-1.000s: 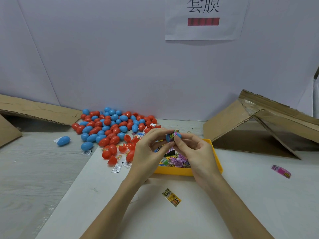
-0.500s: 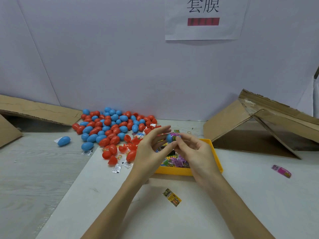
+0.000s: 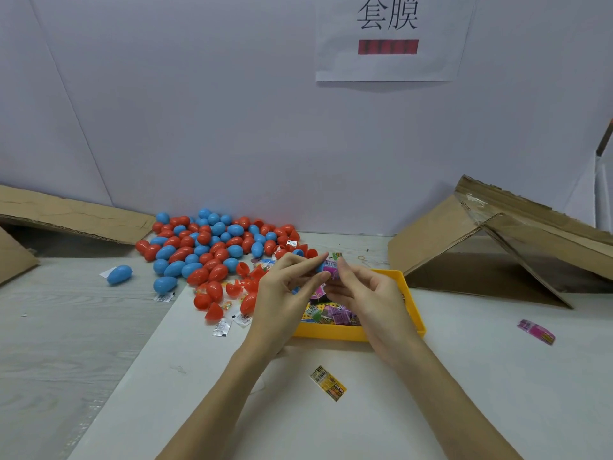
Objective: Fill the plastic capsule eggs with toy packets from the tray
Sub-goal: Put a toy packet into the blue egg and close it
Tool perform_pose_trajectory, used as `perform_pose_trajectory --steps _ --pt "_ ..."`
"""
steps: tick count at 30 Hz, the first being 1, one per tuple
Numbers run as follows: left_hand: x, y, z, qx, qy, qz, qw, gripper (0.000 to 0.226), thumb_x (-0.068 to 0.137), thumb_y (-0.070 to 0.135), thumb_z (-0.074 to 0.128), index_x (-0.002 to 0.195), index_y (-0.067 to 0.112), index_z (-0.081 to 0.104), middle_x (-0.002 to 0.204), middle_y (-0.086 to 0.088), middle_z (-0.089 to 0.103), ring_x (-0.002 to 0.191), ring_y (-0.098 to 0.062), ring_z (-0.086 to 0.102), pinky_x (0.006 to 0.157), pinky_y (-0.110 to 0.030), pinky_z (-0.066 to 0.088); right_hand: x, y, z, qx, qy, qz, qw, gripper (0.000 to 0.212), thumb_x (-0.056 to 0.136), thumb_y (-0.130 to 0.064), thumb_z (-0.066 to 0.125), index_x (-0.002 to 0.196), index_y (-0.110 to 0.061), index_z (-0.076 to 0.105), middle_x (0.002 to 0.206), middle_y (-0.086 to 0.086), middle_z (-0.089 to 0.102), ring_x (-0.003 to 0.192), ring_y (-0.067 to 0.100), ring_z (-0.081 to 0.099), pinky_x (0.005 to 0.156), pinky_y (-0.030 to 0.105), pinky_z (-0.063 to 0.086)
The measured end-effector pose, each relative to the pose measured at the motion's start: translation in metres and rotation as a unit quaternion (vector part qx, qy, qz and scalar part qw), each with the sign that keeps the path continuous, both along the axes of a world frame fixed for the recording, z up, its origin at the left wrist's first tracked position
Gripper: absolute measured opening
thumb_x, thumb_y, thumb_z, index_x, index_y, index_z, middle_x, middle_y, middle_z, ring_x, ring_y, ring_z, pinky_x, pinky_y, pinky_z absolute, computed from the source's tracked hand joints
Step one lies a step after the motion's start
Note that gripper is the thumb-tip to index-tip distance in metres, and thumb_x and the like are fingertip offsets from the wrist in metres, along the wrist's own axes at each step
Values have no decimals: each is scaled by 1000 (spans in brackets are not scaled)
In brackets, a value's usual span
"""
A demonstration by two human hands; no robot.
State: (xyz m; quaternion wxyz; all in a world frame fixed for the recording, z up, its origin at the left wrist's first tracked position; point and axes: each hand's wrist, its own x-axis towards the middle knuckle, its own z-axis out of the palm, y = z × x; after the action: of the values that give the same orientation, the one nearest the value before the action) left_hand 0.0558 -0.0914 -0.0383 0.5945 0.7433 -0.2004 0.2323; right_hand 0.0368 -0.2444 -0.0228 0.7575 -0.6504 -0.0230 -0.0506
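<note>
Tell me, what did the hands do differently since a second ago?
Hardly anything moved. The left hand and right hand still pinch the blue egg and pink packet above the yellow tray; the left fingers straightened slightly. The egg pile stayed put.

Both hands raised above yellow tray (image 3: 411, 295) of toy packets (image 3: 335, 315). Left hand (image 3: 282, 293) and right hand (image 3: 368, 293) pinching blue capsule half (image 3: 321, 267) with pink packet (image 3: 332, 269) between fingertips. Heap of red and blue eggs (image 3: 212, 250) left of tray. Loose yellow packet (image 3: 328, 383) on white table (image 3: 464, 376) near forearms. Folded cardboard (image 3: 481, 240) at right.
</note>
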Motion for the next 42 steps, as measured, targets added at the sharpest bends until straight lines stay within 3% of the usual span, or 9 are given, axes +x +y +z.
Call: perform_pose_trajectory --steps 5,8,10,13,16,22,29,35,42 --pt "-2 -2 -2 29 22 -11 999 39 95 29 68 134 22 67 112 7 66 99 -14 69 85 -25 59 -4 -4 3 -59 19 -23 998 24 99 -22 67 119 -10 73 95 1 80 90 16 78 80 29 63" --pt "-3 -1 -1 75 -5 50 996 34 98 27 64 131 19 68 116 6 65 100 -1 64 83 -13 52 1 -16 10 -79 24 -79 993 19 99 -17 68 117 -12 71 93 5 79 83 16 76 76 28 63" --pt "-3 3 1 111 -38 97 988 26 98 19 66 123 15 71 113 4 64 97 -3 63 81 -12 50 9 -32 27 83 48 -49 994 19 99 -10 65 116 -5 72 98 9 79 87 18 74 73 24 62" --pt "0 9 1 154 -57 141 976 20 98 14 67 117 13 73 109 3 62 99 -14 62 84 -27 53 28 -72 65 414 43 -13 909 26 101 -7 57 122 6 65 109 19 72 97 23 70 73 23 62" --pt "1 10 -3 181 -62 158 969 16 96 13 70 112 13 74 106 5 61 100 -16 59 84 -30 52 44 -103 88 493 1 -48 869 39 109 -20 46 131 11 53 118 23 69 103 25 70 79 27 62" --pt "7 20 -12 268 -13 238 933 22 92 21 75 113 14 74 110 -2 61 108 -19 48 86 -26 41 40 -85 35 320 99 10 942 24 99 -8 54 115 1 69 91 10 75 78 17 73 68 24 61" --pt "13 26 -19 309 138 244 909 46 97 43 64 137 23 54 133 -3 49 127 -20 36 105 -33 40 41 -59 -9 186 130 43 973 29 106 -17 53 120 0 71 90 8 75 76 15 72 67 27 58" --pt "45 41 -5 244 131 307 910 29 105 27 51 128 12 59 128 -6 59 120 -24 47 99 -37 42 45 -62 -13 172 114 23 978 28 105 -17 54 119 -2 73 85 7 73 71 13 69 63 24 57" --pt "134 57 21 503 223 231 802 47 101 15 46 147 24 49 143 -22 48 135 -40 40 109 -47 39 42 -59 -12 170 96 23 981 27 107 -17 52 116 -1 73 83 7 73 70 13 69 61 22 58"
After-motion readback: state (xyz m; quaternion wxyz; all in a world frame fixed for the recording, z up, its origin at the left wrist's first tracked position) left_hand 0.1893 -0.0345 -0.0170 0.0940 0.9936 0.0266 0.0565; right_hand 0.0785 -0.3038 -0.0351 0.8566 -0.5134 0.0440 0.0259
